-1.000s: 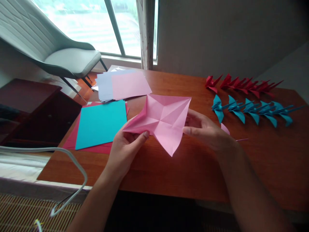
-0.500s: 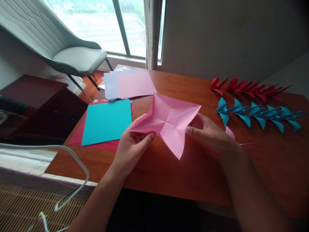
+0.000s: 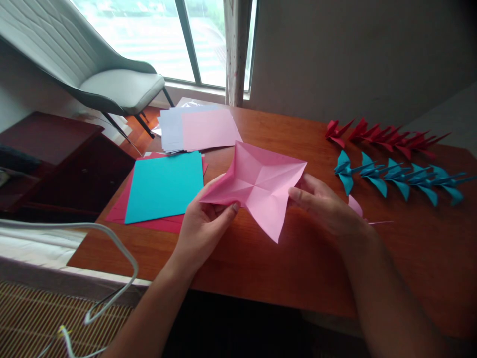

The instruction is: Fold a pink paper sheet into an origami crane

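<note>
A creased sheet of pink origami paper (image 3: 257,186) is held above the table, its sides pushed inward so that it forms a four-pointed star shape. My left hand (image 3: 208,211) pinches its near left edge, thumb on top and fingers beneath. On the right edge my right hand (image 3: 320,201) grips the paper between thumb and fingers; some of those fingers are hidden. Just behind my right wrist lies a pink folded paper piece (image 3: 355,205), partly covered by the arm.
Red paper cranes (image 3: 383,135) and blue paper cranes (image 3: 402,175) stand in two rows at the right of the wooden table (image 3: 283,278). Blue paper (image 3: 164,189) lies on red sheets at left, with pink and pale sheets (image 3: 210,130) behind. A white cable (image 3: 112,238) loops at lower left.
My right hand's thumb has shifted slightly up and right along the paper's edge, and the right side of the pink paper is drawn in a little. My left hand keeps its grip.
</note>
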Tool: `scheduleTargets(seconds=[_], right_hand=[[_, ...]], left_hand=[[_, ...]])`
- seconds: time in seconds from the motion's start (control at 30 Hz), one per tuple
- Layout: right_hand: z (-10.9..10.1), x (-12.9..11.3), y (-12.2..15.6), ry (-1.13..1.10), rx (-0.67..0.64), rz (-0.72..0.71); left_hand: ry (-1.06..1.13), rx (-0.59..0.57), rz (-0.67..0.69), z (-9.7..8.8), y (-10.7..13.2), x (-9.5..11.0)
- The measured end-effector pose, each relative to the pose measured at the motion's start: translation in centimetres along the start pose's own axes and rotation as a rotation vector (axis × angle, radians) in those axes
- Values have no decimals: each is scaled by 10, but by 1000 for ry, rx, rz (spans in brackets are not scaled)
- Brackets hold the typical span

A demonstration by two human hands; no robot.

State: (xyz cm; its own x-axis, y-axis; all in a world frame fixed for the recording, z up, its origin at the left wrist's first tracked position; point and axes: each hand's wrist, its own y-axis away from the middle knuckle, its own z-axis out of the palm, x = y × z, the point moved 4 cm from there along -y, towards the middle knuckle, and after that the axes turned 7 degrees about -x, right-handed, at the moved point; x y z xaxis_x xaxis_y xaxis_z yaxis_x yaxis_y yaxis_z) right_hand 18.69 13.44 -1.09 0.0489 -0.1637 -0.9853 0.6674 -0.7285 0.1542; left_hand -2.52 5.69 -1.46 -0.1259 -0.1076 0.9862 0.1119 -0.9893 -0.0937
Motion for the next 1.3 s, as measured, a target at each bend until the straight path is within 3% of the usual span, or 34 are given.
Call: scheduleTargets(seconds=[0.17,0.33,0.83,1.13,1.3], right_hand=[[1,7,-4,-62,30,8],[11,9,-12,-58,100,-30],[9,11,-14,236,236,4],[-7,-6,-2,34,23,-11],[-7,-3,-2,15,29,-21]], left_hand=[[-144,-5,72,1,3,-4],[-199,-28,59,0,5,-6],[-211,-21,67,0,4,-7],[-206,75,86,-2,3,-2],[-206,79,59,-2,3,-2]])
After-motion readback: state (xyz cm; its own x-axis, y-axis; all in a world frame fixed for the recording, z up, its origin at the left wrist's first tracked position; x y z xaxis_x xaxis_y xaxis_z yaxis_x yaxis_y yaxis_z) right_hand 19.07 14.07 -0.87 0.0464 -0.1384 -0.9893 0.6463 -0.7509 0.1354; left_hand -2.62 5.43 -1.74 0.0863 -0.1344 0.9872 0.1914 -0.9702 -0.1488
